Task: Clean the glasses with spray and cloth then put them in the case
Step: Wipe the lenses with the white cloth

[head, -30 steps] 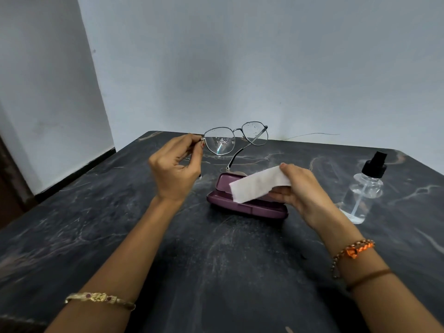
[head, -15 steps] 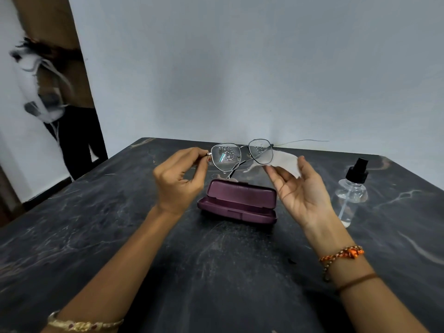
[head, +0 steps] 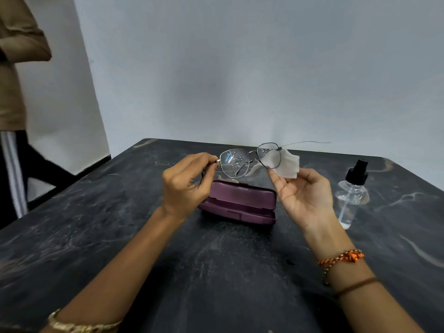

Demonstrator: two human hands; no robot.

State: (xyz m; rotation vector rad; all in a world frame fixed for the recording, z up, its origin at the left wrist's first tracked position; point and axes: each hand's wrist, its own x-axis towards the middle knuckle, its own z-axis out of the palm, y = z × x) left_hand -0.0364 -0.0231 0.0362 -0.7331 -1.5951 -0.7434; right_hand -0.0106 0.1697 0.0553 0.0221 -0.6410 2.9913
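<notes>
Thin metal-framed glasses hang in the air above the table, both lenses speckled with droplets. My left hand pinches their left hinge. My right hand, palm toward me, holds a white cloth against the back of the right lens with its thumb and fingertips. Under the glasses a purple case lies on the table with its lid partly open. A clear spray bottle with a black nozzle stands to the right of my right hand.
The dark marbled table reaches to a grey wall at the back. A person in a brown top and dark trousers stands at the far left beside the table. A thin wire lies along the table's far edge.
My right hand rose from in front of the case and brought the cloth behind the right lens. The view tilted up, and a person came into sight at the left.
</notes>
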